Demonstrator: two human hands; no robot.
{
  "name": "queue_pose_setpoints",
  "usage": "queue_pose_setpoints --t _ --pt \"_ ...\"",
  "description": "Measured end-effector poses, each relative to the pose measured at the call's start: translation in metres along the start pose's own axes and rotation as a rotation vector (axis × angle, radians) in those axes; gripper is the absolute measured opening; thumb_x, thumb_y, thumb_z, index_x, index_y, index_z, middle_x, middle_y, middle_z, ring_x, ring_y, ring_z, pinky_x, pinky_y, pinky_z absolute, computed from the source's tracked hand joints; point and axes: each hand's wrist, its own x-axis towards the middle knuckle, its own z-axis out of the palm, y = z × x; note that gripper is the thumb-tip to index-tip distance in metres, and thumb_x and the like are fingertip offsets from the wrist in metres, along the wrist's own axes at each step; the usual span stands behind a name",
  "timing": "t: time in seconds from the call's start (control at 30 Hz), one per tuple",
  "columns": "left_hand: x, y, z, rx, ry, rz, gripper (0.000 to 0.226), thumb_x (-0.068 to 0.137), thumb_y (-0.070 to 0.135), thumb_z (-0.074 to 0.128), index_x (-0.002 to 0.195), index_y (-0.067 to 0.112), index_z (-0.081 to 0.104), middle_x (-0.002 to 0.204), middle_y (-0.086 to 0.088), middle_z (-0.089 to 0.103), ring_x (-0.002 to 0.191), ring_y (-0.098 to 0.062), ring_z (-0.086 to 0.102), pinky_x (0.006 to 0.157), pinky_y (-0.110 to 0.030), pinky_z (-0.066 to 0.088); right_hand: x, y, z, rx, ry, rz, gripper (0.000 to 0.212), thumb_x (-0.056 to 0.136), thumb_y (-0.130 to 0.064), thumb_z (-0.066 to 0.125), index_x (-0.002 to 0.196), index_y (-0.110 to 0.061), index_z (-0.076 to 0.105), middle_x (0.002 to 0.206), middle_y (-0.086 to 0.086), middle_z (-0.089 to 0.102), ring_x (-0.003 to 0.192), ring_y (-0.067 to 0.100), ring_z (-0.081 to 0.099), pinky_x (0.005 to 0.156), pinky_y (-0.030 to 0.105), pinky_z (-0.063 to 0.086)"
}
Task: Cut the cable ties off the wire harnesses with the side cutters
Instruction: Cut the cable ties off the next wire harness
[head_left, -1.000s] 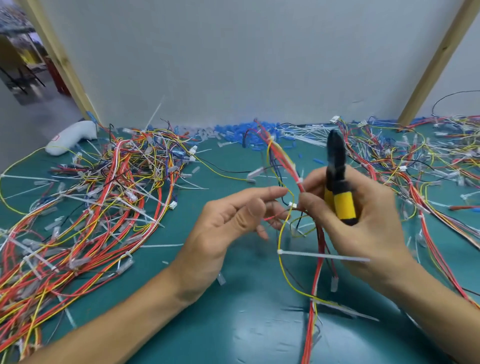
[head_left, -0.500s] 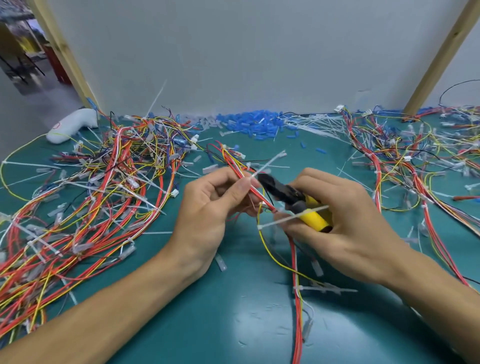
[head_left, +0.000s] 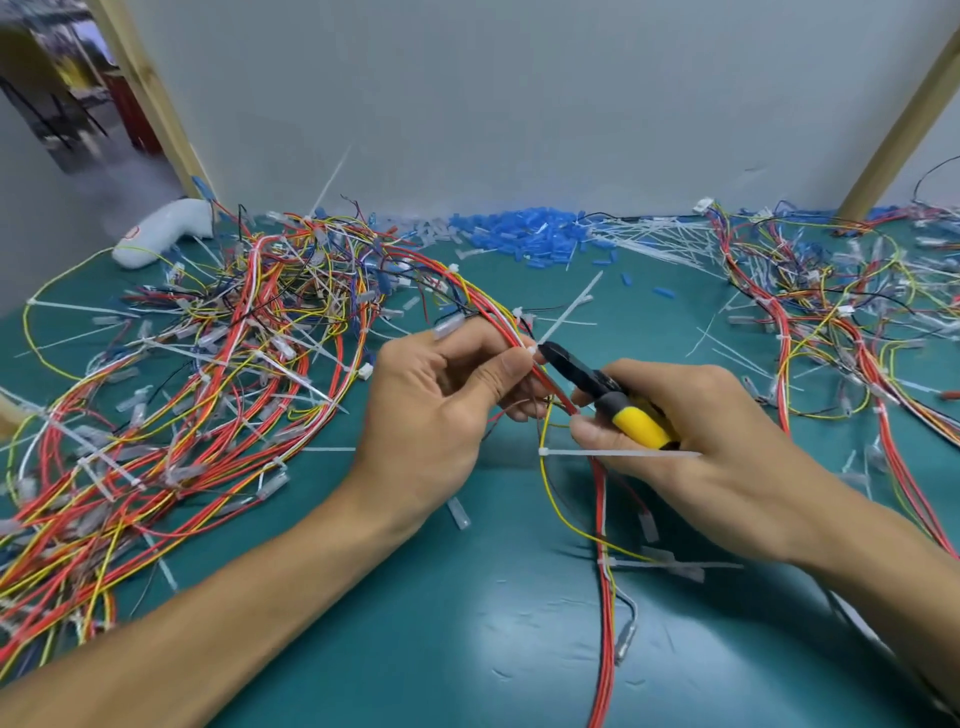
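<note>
Side cutters meet a cable tie on a hand-held harness.
The left hand (head_left: 431, 415) holds the red-and-yellow wire harness (head_left: 498, 318) in a pinching grip above the green counter (head_left: 467, 623). The right hand (head_left: 701, 431) has its grip curled round the yellow-handled side cutters (head_left: 608, 395), whose black tip sits at a white cable tie (head_left: 569, 306) just beside the left thumb.

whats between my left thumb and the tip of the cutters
Head view: a white plastic cable tie around the red wire harness, touching the black-and-yellow side cutters tip beside the left hand.
</note>
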Motion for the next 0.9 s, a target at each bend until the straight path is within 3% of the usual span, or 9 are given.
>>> queue_pose_setpoints --t 0.07,0.17,0.3,0.43,0.63,0.73,0.9 --pt "-0.002 -0.003 0.000 0.032 -0.009 -0.018 0.021 0.097 -0.007 0.062 0.076 -0.008 0.067 0.070 -0.015 0.071 0.058 -0.021 0.067 0.060 -0.032 0.058 0.000 0.000 0.000 -0.006 -0.004 0.002 0.040 0.097 -0.045 0.071 0.076 -0.016 0.054 0.063 -0.005 0.039 0.059 0.011 0.030 0.052 0.024 0.031" --pt "-0.003 -0.006 -0.001 0.081 -0.007 -0.042 0.017 0.097 0.001 0.063 0.083 -0.002 0.072 0.072 -0.010 0.074 0.058 -0.022 0.069 0.059 -0.035 0.059 0.001 0.000 0.000 -0.035 -0.006 -0.005 0.040 0.096 -0.046 0.071 0.077 -0.014 0.057 0.064 0.001 0.040 0.060 0.011 0.029 0.052 0.025 0.030" --pt "-0.003 -0.005 0.001 0.086 0.021 -0.051 0.016 0.097 0.005 0.064 0.106 0.006 0.078 0.078 -0.014 0.075 0.058 -0.021 0.068 0.060 -0.032 0.058 0.001 -0.001 -0.001 -0.033 -0.004 -0.008 0.042 0.095 -0.048 0.071 0.078 -0.011 0.060 0.067 0.009 0.039 0.060 0.011 0.026 0.052 0.026 0.028" --pt "-0.005 -0.006 0.004 0.024 0.014 -0.075 0.021 0.098 0.000 0.063 0.115 0.005 0.076 0.083 -0.018 0.075 0.060 -0.017 0.066 0.063 -0.030 0.058 -0.001 -0.002 -0.003 -0.021 -0.023 0.012 0.042 0.096 -0.044 0.073 0.075 -0.011 0.057 0.063 0.005 0.035 0.059 0.012 0.024 0.050 0.024 0.027" --pt "-0.006 -0.005 0.006 -0.039 0.008 -0.082 0.021 0.097 -0.005 0.061 0.111 0.001 0.075 0.082 -0.011 0.075 0.059 -0.015 0.065 0.062 -0.024 0.055 -0.001 -0.006 -0.003 0.019 -0.107 0.057 0.047 0.095 -0.054 0.062 0.072 -0.015 0.048 0.062 0.005 0.036 0.059 0.012 0.026 0.051 0.027 0.029" --pt "-0.007 -0.005 0.007 -0.029 -0.006 -0.057 0.021 0.096 -0.006 0.061 0.109 0.003 0.076 0.082 -0.017 0.073 0.059 -0.016 0.065 0.062 -0.025 0.055 -0.003 -0.007 -0.004 0.029 -0.127 0.075 0.047 0.094 -0.054 0.060 0.072 -0.016 0.044 0.061 -0.002 0.033 0.060 0.013 0.026 0.052 0.029 0.029" --pt "-0.008 -0.005 0.005 -0.016 -0.030 -0.061 0.017 0.097 -0.002 0.062 0.109 -0.002 0.075 0.082 -0.018 0.071 0.060 -0.015 0.066 0.062 -0.024 0.054 -0.004 -0.010 -0.003 0.012 -0.145 0.060 0.045 0.099 -0.050 0.060 0.074 -0.016 0.043 0.065 0.011 0.039 0.061 0.014 0.026 0.052 0.030 0.028"
